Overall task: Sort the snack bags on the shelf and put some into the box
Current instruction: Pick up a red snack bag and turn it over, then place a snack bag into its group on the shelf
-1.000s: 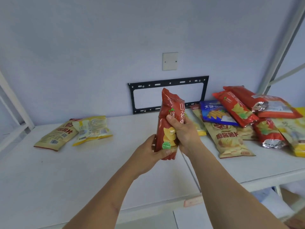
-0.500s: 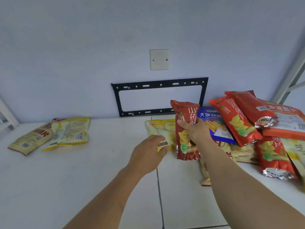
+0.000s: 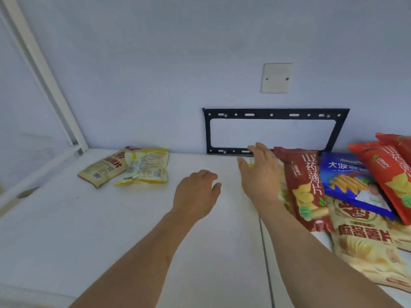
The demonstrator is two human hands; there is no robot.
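A dark red chip bag lies flat on the white shelf, at the left edge of a pile with a blue bag, bright red bags and a beige bag. My right hand hovers open just left of the dark red bag, fingers spread over a yellow bag that it mostly hides. My left hand floats over the bare shelf with loosely curled fingers and holds nothing. Two bags, a beige one and a yellow one, lie apart at the back left.
A black metal bracket and a white wall plate are fixed to the wall behind the shelf. A white shelf upright slants at the left. A seam runs between two shelf boards. No box is in view.
My right hand has laid the dark red bag down on the pile and let go. My left hand has pulled back from the yellow bag. The view has swung so the pile sits further right.
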